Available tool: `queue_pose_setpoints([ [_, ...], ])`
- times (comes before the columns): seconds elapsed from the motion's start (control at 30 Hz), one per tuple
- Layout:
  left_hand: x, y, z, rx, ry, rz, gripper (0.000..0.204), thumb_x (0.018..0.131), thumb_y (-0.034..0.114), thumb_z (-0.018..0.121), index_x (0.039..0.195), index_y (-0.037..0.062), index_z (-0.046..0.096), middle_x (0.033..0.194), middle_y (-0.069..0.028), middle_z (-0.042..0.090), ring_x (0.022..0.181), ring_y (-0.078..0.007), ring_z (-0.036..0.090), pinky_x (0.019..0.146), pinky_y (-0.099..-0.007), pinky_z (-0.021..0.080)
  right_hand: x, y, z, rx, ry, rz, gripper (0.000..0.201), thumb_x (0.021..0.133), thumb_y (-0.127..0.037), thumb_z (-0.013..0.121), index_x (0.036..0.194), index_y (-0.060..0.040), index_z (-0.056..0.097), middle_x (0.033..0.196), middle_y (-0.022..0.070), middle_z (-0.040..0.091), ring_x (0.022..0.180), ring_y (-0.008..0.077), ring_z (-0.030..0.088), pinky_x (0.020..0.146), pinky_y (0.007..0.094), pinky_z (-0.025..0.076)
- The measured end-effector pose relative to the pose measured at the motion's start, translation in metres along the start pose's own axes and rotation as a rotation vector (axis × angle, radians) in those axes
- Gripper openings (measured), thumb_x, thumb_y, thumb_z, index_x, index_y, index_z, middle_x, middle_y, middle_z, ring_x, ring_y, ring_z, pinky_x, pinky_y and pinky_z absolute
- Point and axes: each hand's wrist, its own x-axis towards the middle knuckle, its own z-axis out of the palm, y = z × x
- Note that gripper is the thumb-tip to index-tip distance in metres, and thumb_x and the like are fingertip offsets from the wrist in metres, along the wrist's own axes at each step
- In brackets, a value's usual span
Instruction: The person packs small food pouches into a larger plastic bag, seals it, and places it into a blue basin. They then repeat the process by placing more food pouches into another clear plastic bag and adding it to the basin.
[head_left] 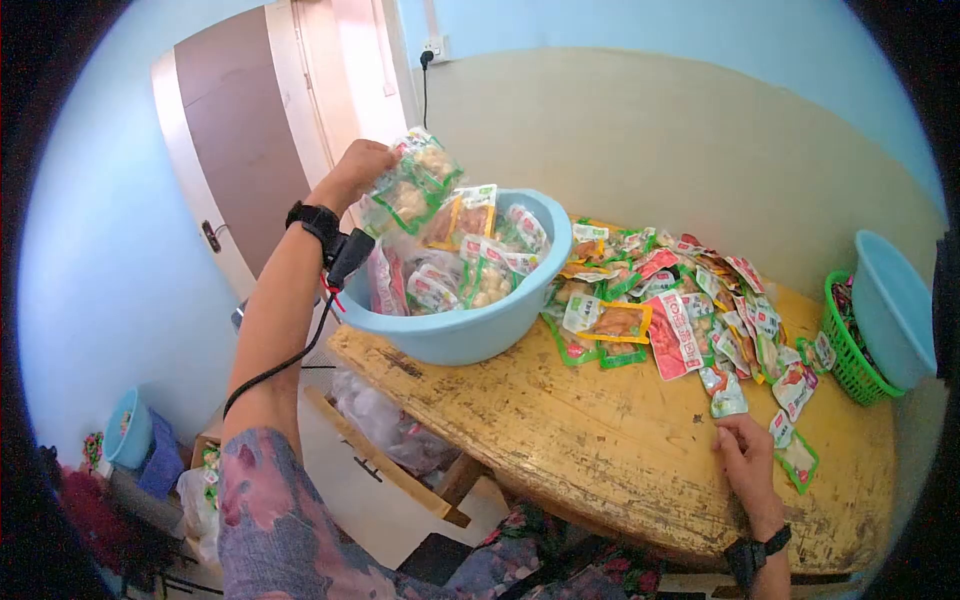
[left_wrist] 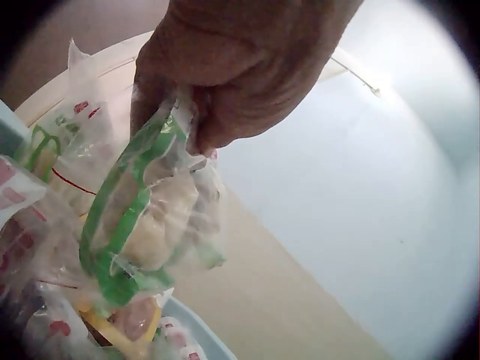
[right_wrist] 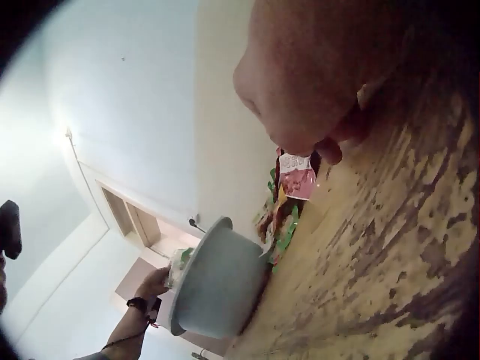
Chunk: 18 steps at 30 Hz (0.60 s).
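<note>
My left hand [head_left: 362, 168] pinches clear, green-edged food packets [head_left: 425, 172] by their top edge, above the light blue basin [head_left: 455, 340]. Pale lumps of food show through the plastic packet [left_wrist: 154, 232] in the left wrist view. Inside the basin lie several more sealed packets [head_left: 490, 275], some green-edged and one yellow-edged. My right hand [head_left: 748, 465] rests on the worn yellow table [head_left: 600, 450], fingers loosely curled and holding nothing. A small white packet [head_left: 724, 390] lies just beyond its fingertips.
A spread heap of food packets [head_left: 660, 300] covers the table's back right. Beside it stand a green basket [head_left: 850, 350] and another blue basin [head_left: 895, 310]. An open drawer [head_left: 385, 460] juts out below the table. A wall [head_left: 650, 140] runs behind.
</note>
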Motion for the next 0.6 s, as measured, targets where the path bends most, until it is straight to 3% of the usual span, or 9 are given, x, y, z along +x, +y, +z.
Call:
queue_pose_setpoints([
  [0.03, 0.021, -0.036, 0.004, 0.380, 0.018, 0.281, 0.035, 0.097, 0.024, 0.071, 0.080, -0.0060, 0.072, 0.070, -0.0088, 0.064, 0.066, -0.0201, 0.061, 0.059, -0.0350, 0.049, 0.001, -0.001, 0.001, -0.009, 0.003, -0.017, 0.011, 0.096, -0.008, 0.064, 0.104, -0.0007, 0.068, 0.075, 0.0063, 0.067, 0.068, 0.0153, 0.065, 0.065, 0.0310, 0.052],
  [0.1, 0.024, -0.050, 0.014, 0.493, -0.031, 0.298, 0.035, 0.098, 0.024, 0.069, 0.081, -0.0066, 0.071, 0.073, -0.0133, 0.066, 0.070, -0.0257, 0.066, 0.063, -0.0368, 0.053, 0.002, -0.001, 0.001, -0.029, -0.009, -0.038, 0.011, 0.096, -0.008, 0.064, 0.104, -0.0009, 0.068, 0.075, 0.0068, 0.067, 0.069, 0.0157, 0.066, 0.066, 0.0310, 0.052],
  [0.13, 0.020, -0.053, 0.020, 0.228, -0.093, 0.036, 0.035, 0.098, 0.025, 0.068, 0.081, -0.0067, 0.071, 0.076, -0.0164, 0.068, 0.073, -0.0298, 0.069, 0.067, -0.0384, 0.055, 0.003, -0.001, 0.000, -0.039, -0.019, -0.044, 0.012, 0.096, -0.008, 0.064, 0.104, -0.0008, 0.068, 0.075, 0.0068, 0.067, 0.069, 0.0157, 0.066, 0.067, 0.0309, 0.052],
  [0.2, 0.015, -0.059, 0.024, 0.850, -0.343, 0.315, 0.040, 0.094, 0.031, 0.069, 0.088, -0.0084, 0.072, 0.091, -0.0304, 0.071, 0.084, -0.0456, 0.072, 0.080, -0.0449, 0.059, 0.004, -0.003, 0.000, -0.038, -0.034, -0.030, 0.012, 0.096, -0.008, 0.064, 0.104, -0.0007, 0.068, 0.075, 0.0067, 0.067, 0.069, 0.0156, 0.066, 0.067, 0.0308, 0.052],
  [0.27, 0.018, -0.099, 0.058, 0.390, -0.213, -0.130, 0.048, 0.088, 0.035, 0.070, 0.090, -0.0129, 0.072, 0.095, -0.0366, 0.069, 0.087, -0.0487, 0.070, 0.083, -0.0476, 0.057, 0.005, -0.007, 0.000, -0.021, -0.046, 0.009, 0.011, 0.096, -0.008, 0.065, 0.103, -0.0005, 0.068, 0.075, 0.0064, 0.067, 0.070, 0.0154, 0.066, 0.067, 0.0306, 0.052],
  [0.4, -0.012, -0.047, 0.039, 0.460, -0.194, -0.055, 0.047, 0.085, 0.033, 0.072, 0.087, -0.0147, 0.071, 0.089, -0.0353, 0.070, 0.083, -0.0465, 0.072, 0.078, -0.0481, 0.058, 0.003, -0.010, -0.002, -0.035, -0.055, -0.002, 0.012, 0.095, -0.009, 0.065, 0.103, 0.0001, 0.069, 0.077, 0.0072, 0.067, 0.070, 0.0156, 0.065, 0.066, 0.0306, 0.051],
  [0.5, -0.010, -0.024, 0.021, 0.446, -0.313, -0.138, 0.045, 0.084, 0.031, 0.073, 0.085, -0.0145, 0.071, 0.086, -0.0339, 0.070, 0.078, -0.0449, 0.072, 0.074, -0.0485, 0.058, 0.003, -0.004, -0.003, -0.088, -0.047, -0.037, 0.013, 0.095, -0.010, 0.066, 0.103, 0.0006, 0.069, 0.081, 0.0087, 0.068, 0.073, 0.0166, 0.066, 0.068, 0.0314, 0.052],
  [0.6, 0.020, -0.068, 0.018, 0.586, -0.344, 0.140, 0.043, 0.083, 0.030, 0.072, 0.086, -0.0133, 0.071, 0.083, -0.0323, 0.070, 0.075, -0.0434, 0.071, 0.073, -0.0482, 0.058, 0.003, -0.002, -0.003, -0.128, -0.046, -0.096, 0.014, 0.095, -0.011, 0.066, 0.104, 0.0006, 0.069, 0.085, 0.0100, 0.069, 0.076, 0.0180, 0.066, 0.070, 0.0326, 0.052],
])
